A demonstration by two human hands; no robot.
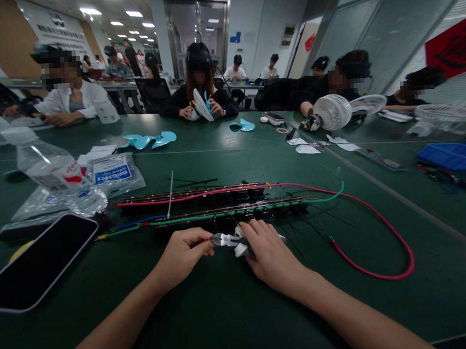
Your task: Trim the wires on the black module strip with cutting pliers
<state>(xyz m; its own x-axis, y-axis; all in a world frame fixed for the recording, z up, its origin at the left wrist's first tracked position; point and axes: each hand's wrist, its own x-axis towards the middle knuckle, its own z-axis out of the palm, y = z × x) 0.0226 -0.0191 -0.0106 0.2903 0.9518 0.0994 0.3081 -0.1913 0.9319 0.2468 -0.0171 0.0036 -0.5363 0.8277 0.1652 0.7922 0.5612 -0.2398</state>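
Note:
My right hand (267,249) is wrapped round a pair of pliers (226,240) with white-and-grey handles, whose jaws point left. The fingers of my left hand (184,254) are pinched together at the tip of the jaws; what they hold, if anything, is too small to make out. Just beyond both hands lie two long black strips (235,214) of parts with wires along them. A red cable (390,228) runs over the far strip and loops round to the right. A green wire (321,199) follows the near strip. One white cable tie (170,194) sticks up between them.
A phone (41,262), a plastic bottle (55,169) and a plastic bag (116,173) are on the left of the green table (210,313). Blue fan blades (148,140) lie farther back. Across the table, several people handle fan parts. A blue tray (453,156) is at the right.

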